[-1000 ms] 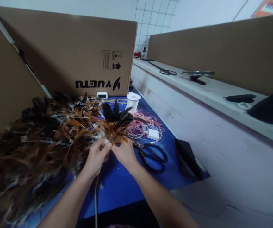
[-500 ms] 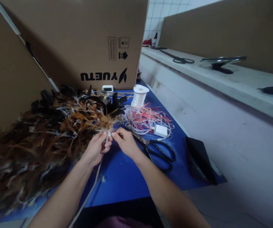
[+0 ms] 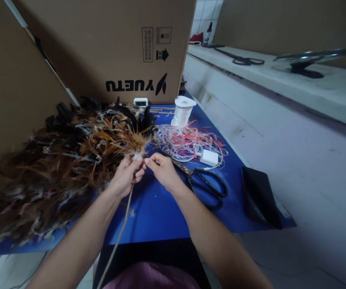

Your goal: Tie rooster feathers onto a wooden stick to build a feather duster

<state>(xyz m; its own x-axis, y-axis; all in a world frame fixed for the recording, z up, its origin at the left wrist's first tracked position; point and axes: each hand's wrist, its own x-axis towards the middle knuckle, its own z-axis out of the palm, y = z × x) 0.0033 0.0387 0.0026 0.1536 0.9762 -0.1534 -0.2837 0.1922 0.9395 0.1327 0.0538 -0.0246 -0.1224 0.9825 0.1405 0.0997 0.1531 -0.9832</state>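
Note:
My left hand point(image 3: 130, 171) is closed around the white base of a bunch of orange-brown feathers point(image 3: 135, 140). A thin, pale cord or stick point(image 3: 121, 230) runs from under that hand down toward my lap. Close on its right, my right hand point(image 3: 163, 170) pinches with thumb and forefinger at the feather base; what is between those fingertips is too small to make out. Large scissors point(image 3: 209, 184) with black handles lie just right of my right hand. A big heap of brown and black feathers point(image 3: 49, 172) spreads to the left.
Behind the hands lie a tangle of red and white strips point(image 3: 187, 140), a white spool point(image 3: 183, 110) and a white charger point(image 3: 209, 157). A dark wallet-like case point(image 3: 260, 196) rests near the right edge of the blue table point(image 3: 157, 220). Cardboard boxes point(image 3: 100, 44) wall the back and left.
The view has tilted down a little, so everything sits higher and slightly to the right. Both hands stay together at the feather base, the right still pinching.

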